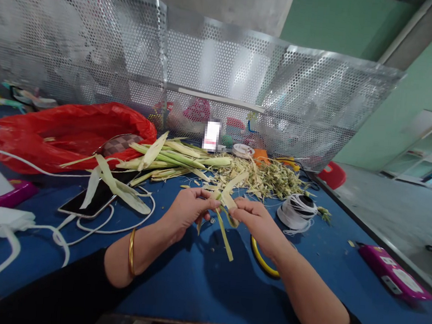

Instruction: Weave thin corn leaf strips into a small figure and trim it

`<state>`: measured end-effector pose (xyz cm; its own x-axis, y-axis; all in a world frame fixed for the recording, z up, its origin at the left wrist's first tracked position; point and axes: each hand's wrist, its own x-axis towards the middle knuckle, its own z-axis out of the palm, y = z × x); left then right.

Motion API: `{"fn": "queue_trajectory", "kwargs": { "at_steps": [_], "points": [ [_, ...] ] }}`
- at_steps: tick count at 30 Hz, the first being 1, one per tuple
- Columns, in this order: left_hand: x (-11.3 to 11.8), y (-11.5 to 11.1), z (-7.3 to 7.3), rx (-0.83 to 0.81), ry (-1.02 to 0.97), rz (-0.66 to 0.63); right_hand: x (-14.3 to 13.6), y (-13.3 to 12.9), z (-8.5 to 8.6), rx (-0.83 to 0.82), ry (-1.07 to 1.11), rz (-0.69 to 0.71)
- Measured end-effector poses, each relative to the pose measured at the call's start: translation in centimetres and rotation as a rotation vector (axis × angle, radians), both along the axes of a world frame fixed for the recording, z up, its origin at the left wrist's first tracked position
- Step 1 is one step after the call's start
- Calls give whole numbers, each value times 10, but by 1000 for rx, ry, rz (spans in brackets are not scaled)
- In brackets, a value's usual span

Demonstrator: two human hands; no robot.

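Above the blue table, both my hands pinch crossed strips of pale green corn husk (225, 238). My left hand (186, 209), with a gold bangle on the wrist, holds the crossing from the left between thumb and fingers. My right hand (258, 222) grips the strips from the right, close to the left fingertips. One strip stands up beyond the fingers, and another hangs down between the hands. Under my right wrist lies a yellow curved handle (262, 261), partly hidden by the hand. A spool of white string (297, 212) stands right of my right hand.
Husks and green stalks (179, 159) lie beside a red plastic bag (68, 135). Behind my hands is a heap of husk scraps (259, 178). A phone (89, 199) and white cables are at left, a purple case (394, 276) at right. A perforated metal screen (216, 62) borders the back.
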<state>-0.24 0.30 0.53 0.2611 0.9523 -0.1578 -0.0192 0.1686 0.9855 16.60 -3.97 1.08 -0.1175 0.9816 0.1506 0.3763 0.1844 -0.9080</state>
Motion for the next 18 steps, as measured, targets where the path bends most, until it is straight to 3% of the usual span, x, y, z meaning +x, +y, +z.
{"fn": "queue_trajectory", "kwargs": {
  "at_steps": [7, 18],
  "points": [
    [1, -1, -3, 67, 45, -2, -2, 0, -1, -27, -33, 21],
    [4, -3, 0, 51, 71, 19, 0, 2, -5, 118, -249, 95]
  ]
}}
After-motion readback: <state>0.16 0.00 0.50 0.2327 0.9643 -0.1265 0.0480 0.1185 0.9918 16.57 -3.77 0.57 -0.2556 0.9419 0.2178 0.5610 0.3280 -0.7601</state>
